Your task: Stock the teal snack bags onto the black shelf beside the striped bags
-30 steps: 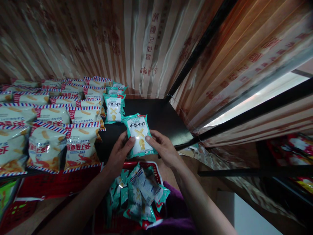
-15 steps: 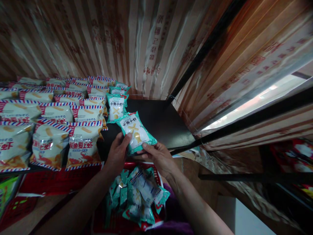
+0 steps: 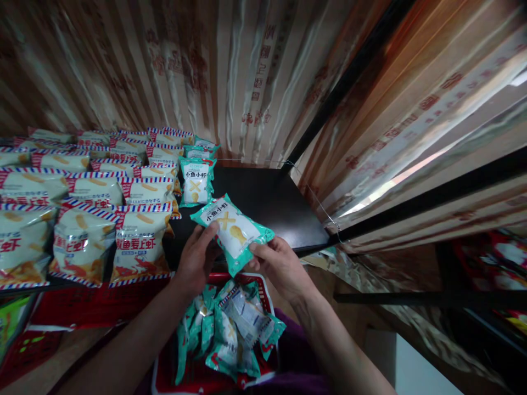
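Note bag (image 3: 236, 233) tilted near shelf (image 3: 263, 192) front, clamped at opposite sides by fingers of left hand (image 3: 195, 255) and right hand (image 3: 284, 269). Treat as likely light, slick, crushable; grip by seams.

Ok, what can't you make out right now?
All in the head view:
Held bag: back, facing away.
Left hand: fingertips, behind that bag.
Basket: floor, under green bags.
Front-left bag: left part, beyond picture edge.
Far-right packets: labels, blurred, dark.
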Available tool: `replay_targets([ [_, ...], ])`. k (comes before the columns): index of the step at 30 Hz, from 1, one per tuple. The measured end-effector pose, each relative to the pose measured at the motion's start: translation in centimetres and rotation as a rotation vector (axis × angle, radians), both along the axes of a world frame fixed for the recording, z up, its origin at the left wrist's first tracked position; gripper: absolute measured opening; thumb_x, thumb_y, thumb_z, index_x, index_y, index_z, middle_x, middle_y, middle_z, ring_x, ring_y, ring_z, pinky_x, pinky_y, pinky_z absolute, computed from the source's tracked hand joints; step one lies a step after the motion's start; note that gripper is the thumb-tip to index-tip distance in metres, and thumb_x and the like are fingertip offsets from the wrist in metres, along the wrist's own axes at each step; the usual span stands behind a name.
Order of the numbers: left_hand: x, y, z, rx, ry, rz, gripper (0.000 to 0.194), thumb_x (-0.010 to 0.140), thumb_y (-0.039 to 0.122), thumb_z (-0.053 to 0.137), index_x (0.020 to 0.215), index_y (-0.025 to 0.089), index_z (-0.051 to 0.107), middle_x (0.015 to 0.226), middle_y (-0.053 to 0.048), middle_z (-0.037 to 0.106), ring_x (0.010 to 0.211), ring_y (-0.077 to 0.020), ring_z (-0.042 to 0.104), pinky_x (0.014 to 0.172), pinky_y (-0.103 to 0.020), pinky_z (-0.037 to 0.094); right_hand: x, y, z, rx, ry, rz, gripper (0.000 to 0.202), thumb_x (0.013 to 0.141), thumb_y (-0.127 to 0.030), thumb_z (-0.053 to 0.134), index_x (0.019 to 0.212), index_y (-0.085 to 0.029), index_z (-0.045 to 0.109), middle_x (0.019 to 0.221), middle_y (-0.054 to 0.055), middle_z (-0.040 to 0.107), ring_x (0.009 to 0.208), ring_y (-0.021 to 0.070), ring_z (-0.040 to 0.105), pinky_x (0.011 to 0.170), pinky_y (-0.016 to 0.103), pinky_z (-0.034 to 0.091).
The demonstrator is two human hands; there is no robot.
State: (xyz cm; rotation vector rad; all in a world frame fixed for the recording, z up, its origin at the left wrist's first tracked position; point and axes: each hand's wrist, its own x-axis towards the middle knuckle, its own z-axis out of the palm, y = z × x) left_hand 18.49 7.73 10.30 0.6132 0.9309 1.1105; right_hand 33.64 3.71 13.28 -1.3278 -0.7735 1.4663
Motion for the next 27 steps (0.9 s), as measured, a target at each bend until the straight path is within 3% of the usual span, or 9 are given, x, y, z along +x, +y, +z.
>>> replay_targets([
  [4, 0.1, 0.4, 0.3, -0.091, -0.185, 0.110, 0.043, 0.072, 0.041, 0.069, 0.108, 0.019, 0.062, 0.102, -0.005, 0.070, 0.094, -0.0210, 0.065, 0.077, -0.030, 0.054, 3.3, 0.3, 1.2, -0.016, -0.104, 0.197, 0.014, 0.061, -0.024, 0.069, 0.058, -0.016, 0.057, 0.048, -0.004, 0.054, 0.043, 0.0078, 0.044, 0.045, 0.021, 0.032],
  [6, -0.1, 0.3, 0.5, -0.106, -0.190, 0.091, 0.041, 0.066, 0.038, 0.074, 0.101, 0.018, 0.065, 0.090, -0.003, 0.072, 0.087, -0.0201, 0.066, 0.074, -0.028, 0.053, 5.3, 0.3, 1.5, 0.005, -0.220, 0.263, 0.012, 0.061, -0.022, 0.069, 0.064, -0.016, 0.059, 0.052, -0.004, 0.056, 0.046, 0.0083, 0.046, 0.046, 0.021, 0.033],
  [10, -0.2, -0.2, 0.6, -0.025, -0.053, -0.085, 0.038, 0.063, 0.038, 0.077, 0.093, 0.016, 0.070, 0.080, -0.003, 0.071, 0.078, -0.0175, 0.064, 0.069, -0.025, 0.050, 8.1, 0.1, 1.8, 0.009, -0.369, 0.389, 0.013, 0.063, -0.025, 0.066, 0.070, -0.015, 0.061, 0.054, -0.004, 0.055, 0.048, 0.0089, 0.046, 0.046, 0.020, 0.032],
  [15, -0.2, -0.2, 0.3, 0.122, 0.185, -0.127, 0.036, 0.068, 0.045, 0.071, 0.092, 0.018, 0.071, 0.083, -0.002, 0.069, 0.077, -0.0144, 0.058, 0.069, -0.023, 0.046, 8.5, -0.1, 2.1, -0.011, -0.406, 0.525, 0.014, 0.065, -0.025, 0.066, 0.072, -0.015, 0.061, 0.060, -0.003, 0.058, 0.056, 0.0103, 0.049, 0.053, 0.021, 0.037],
  [21, -0.3, -0.2, -0.4, 0.205, 0.467, -0.060, 0.034, 0.073, 0.050, 0.062, 0.069, 0.017, 0.063, 0.062, 0.003, 0.054, 0.061, -0.0107, 0.045, 0.055, -0.020, 0.036, 8.4, -0.3, 1.2, 0.006, -0.219, 0.469, 0.011, 0.060, -0.019, 0.067, 0.067, -0.015, 0.061, 0.061, -0.004, 0.058, 0.057, 0.0092, 0.049, 0.055, 0.020, 0.037],
  [27, 0.2, -0.9, -0.3, 0.145, 0.524, -0.017, 0.039, 0.071, 0.056, 0.057, 0.065, 0.017, 0.055, 0.056, 0.004, 0.045, 0.054, -0.0101, 0.038, 0.048, -0.020, 0.032, 8.5, -0.3, 0.1, 0.020, -0.113, 0.394, 0.014, 0.057, -0.020, 0.070, 0.069, -0.014, 0.065, 0.060, -0.003, 0.063, 0.054, 0.0100, 0.052, 0.054, 0.021, 0.039],
])
